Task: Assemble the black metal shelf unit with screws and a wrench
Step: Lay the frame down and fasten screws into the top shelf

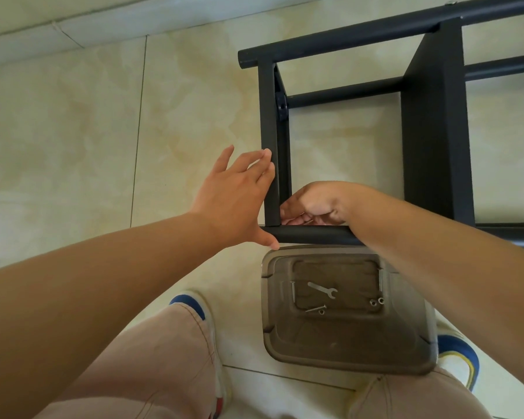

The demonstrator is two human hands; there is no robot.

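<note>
The black metal shelf unit (433, 122) lies on its side on the tiled floor. My left hand (236, 198) is spread flat against the outer side of its end panel (271, 189), thumb at the near round tube (315, 234). My right hand (315, 204) reaches inside the frame at the corner where panel and tube meet, its fingers curled and pinching something small that I cannot make out. A small silver wrench (322, 290) lies in a translucent grey bin (406, 337) by my feet, with long screws (293, 292) and nuts (376, 302).
My knees in pale trousers and blue-and-white shoes (191, 300) flank the bin. A wall skirting (73, 28) runs along the far edge of the floor. The shelf's far tube (345, 34) and cross rods stretch off to the right.
</note>
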